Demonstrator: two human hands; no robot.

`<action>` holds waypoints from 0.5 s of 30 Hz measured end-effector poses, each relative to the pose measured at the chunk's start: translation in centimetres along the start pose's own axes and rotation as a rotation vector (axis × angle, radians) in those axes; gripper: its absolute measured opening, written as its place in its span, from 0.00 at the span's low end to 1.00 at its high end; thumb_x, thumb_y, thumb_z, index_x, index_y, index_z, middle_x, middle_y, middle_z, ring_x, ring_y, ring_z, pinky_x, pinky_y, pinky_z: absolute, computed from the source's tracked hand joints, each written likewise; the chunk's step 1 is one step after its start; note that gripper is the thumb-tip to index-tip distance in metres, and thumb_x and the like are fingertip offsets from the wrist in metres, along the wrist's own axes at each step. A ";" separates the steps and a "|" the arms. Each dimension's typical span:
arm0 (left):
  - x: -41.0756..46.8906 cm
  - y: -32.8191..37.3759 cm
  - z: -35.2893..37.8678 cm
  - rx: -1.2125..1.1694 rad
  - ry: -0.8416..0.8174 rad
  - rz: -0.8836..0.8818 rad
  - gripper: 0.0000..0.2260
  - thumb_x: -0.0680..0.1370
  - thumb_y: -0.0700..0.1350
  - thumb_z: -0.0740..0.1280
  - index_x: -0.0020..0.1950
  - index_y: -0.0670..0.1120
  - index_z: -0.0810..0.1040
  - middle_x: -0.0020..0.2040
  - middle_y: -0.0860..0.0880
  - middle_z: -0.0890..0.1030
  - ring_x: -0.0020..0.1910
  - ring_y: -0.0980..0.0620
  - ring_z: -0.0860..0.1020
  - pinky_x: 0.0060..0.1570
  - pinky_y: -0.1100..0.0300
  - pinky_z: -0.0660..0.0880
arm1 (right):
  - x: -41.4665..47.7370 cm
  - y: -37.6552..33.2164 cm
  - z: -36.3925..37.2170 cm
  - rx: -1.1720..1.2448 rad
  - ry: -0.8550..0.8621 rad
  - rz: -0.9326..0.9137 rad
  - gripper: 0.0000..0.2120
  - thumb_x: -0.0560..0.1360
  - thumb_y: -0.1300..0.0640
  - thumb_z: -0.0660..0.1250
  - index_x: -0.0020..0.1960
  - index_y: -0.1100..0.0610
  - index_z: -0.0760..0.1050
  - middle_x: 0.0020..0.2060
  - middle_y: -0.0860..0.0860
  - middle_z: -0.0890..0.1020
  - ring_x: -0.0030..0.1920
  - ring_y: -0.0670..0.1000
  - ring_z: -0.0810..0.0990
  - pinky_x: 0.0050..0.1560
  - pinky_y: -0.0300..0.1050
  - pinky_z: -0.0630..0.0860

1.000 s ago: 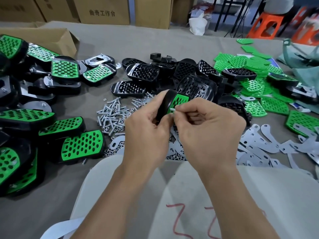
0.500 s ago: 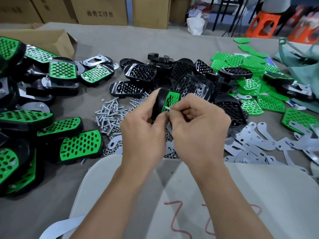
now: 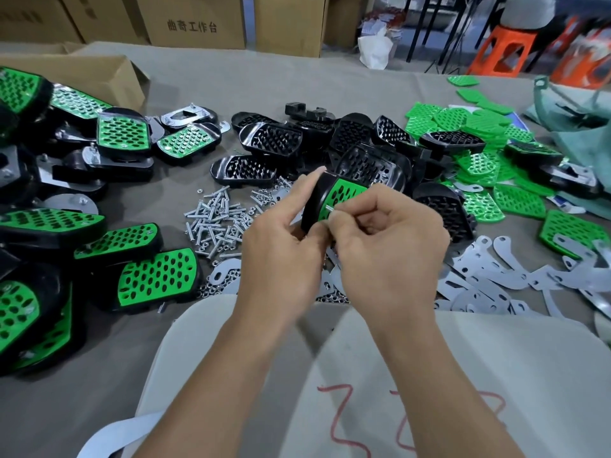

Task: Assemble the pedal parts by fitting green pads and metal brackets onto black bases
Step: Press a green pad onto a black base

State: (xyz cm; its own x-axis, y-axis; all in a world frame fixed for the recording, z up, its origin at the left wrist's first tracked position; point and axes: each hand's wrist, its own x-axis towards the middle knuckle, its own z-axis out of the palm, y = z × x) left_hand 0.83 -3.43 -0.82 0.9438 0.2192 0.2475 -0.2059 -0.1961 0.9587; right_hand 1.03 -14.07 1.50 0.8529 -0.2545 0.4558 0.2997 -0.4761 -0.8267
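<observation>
My left hand [image 3: 281,259] has its grip curled round a black base [image 3: 314,203], held on edge just right of the loose screw pile [image 3: 218,219] on the bench [image 3: 264,81], with a green pad [image 3: 344,196] seated in it. My right hand [image 3: 386,246] has its grip pinching a small screw [image 3: 329,209] at the pad's face.

The right hand [image 3: 386,256] hides most of what seems 1 screw [image 3: 328,208], the left hand [image 3: 281,259] part of the black base [image 3: 314,200].
</observation>
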 end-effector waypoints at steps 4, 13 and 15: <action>-0.5 0.2 0.1 0.084 0.037 0.047 0.27 0.75 0.39 0.67 0.72 0.60 0.77 0.51 0.62 0.86 0.43 0.58 0.84 0.44 0.59 0.82 | 0.2 -0.4 -0.7 -0.025 -0.106 -0.020 0.04 0.68 0.58 0.73 0.37 0.51 0.80 0.28 0.41 0.81 0.29 0.46 0.81 0.36 0.49 0.81; 0.2 0.7 -0.8 -0.121 -0.076 0.060 0.27 0.75 0.27 0.67 0.67 0.52 0.83 0.56 0.52 0.87 0.56 0.53 0.85 0.56 0.51 0.82 | 1.8 0.2 -2.6 0.162 -0.216 0.047 0.13 0.60 0.55 0.83 0.38 0.51 0.80 0.29 0.47 0.81 0.29 0.43 0.77 0.33 0.40 0.75; 0.3 1.2 -1.3 -0.205 -0.166 0.082 0.29 0.73 0.25 0.66 0.61 0.56 0.85 0.53 0.50 0.88 0.51 0.51 0.86 0.46 0.55 0.83 | 2.1 0.3 -3.0 0.000 -0.168 -0.122 0.24 0.57 0.46 0.82 0.51 0.43 0.79 0.44 0.41 0.82 0.46 0.39 0.78 0.47 0.30 0.71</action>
State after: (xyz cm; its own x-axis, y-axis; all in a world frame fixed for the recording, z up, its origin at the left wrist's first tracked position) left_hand 0.55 -2.33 0.59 0.9478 0.0471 0.3155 -0.3156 -0.0053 0.9489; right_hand 1.63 -17.26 3.25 0.8696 -0.0506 0.4912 0.4054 -0.4949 -0.7686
